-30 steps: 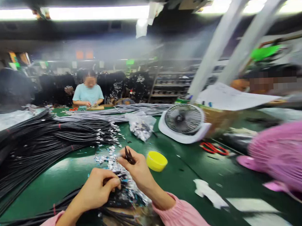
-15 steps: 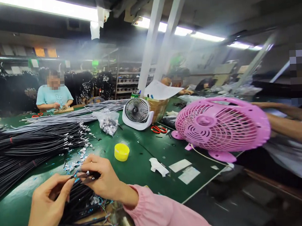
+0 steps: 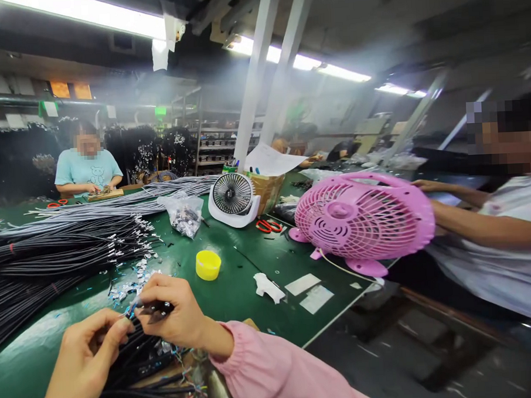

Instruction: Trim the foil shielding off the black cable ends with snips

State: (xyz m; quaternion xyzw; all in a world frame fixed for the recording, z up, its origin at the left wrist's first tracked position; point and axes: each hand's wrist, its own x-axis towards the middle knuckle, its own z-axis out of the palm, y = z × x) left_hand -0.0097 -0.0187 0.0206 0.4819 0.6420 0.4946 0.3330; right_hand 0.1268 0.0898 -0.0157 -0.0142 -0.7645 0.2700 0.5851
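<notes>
My left hand (image 3: 81,359) pinches a thin cable end (image 3: 130,312) between thumb and forefinger. Thin blue wires show at its tip. Against that tip is my right hand (image 3: 178,311), its fingers closed around a small dark metal tool (image 3: 159,311); the tool's kind is partly hidden by the fingers. Below both hands lie black cables (image 3: 163,382) with stripped, coloured wire ends. Blue and white scraps (image 3: 135,281) are scattered on the green table just beyond my fingertips.
Bundled black cables (image 3: 65,246) and grey cables (image 3: 94,209) spread over the left. Ahead stand a yellow tape roll (image 3: 208,265), a plastic bag (image 3: 183,215), a white fan (image 3: 233,197), red scissors (image 3: 269,226) and a pink fan (image 3: 363,224). Co-workers sit across and at right.
The view has swung slightly right, so the table's things sit further left and more of the right co-worker shows. Both hands stay together at the cable end.
</notes>
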